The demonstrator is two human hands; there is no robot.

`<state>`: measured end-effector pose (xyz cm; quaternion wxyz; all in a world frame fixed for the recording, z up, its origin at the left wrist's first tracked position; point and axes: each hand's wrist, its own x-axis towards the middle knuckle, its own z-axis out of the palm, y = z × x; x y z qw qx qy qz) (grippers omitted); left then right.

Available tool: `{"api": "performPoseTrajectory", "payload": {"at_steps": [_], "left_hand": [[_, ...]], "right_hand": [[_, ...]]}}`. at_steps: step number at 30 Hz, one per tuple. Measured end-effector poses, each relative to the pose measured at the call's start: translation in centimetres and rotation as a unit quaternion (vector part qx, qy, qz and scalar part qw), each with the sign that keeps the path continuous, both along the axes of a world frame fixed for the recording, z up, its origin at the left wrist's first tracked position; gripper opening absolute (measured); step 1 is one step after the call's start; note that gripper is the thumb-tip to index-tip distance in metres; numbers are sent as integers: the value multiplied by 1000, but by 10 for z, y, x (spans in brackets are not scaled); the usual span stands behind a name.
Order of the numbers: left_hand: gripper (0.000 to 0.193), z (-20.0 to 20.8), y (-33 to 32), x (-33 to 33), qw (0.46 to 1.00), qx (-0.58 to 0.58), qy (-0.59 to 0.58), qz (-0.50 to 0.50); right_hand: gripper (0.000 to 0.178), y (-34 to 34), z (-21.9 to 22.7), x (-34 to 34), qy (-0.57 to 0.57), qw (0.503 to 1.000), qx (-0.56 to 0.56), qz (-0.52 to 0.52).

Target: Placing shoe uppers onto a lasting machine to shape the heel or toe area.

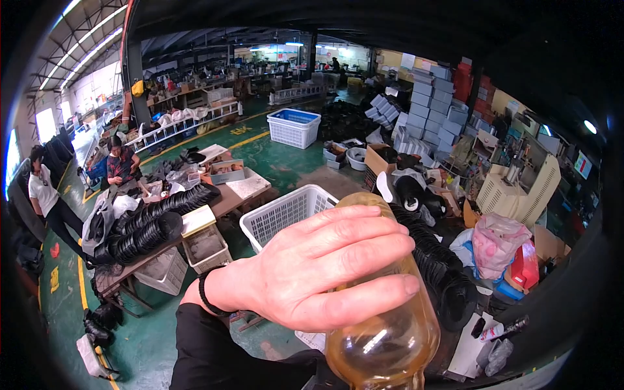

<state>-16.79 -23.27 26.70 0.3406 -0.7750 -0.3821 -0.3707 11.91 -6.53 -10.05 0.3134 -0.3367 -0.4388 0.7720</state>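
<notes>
My left hand (325, 266) reaches in from the lower left, with a black cord bracelet (207, 296) on the wrist and a black sleeve (205, 348) behind it. Its fingers wrap round a see-through, amber-tinted bottle (390, 335), held close in front of me. The bottle narrows toward the picture's lower edge, where the rest of it is cut off. Just right of it, a long row of nested black curved pieces (448, 283) runs along a surface. The thumb is hidden. My right hand does not show.
A white plastic basket (289, 211) stands beyond my hand. To the left, a bench (231, 198) carries stacked black pieces (146, 234); two people (121, 162) are near it. Grey boxes (429, 104), a beige machine (520, 192) and a pink bag (497, 244) are at the right.
</notes>
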Motion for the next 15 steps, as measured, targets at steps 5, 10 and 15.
{"api": "performPoseTrajectory", "payload": {"at_steps": [5, 10, 15], "left_hand": [[29, 0, 2, -2, 1000, 1, 2, -1], [29, 1, 3, -3, 1000, 8, 4, -7], [29, 2, 4, -5, 1000, 11, 5, -14]], "right_hand": [[39, -1, 8, -4, 1, 999, -32, -20], [39, -1, 8, -7, 7, 998, -50, -31], [39, 4, -1, -9, 11, 999, -38, -23]]}}
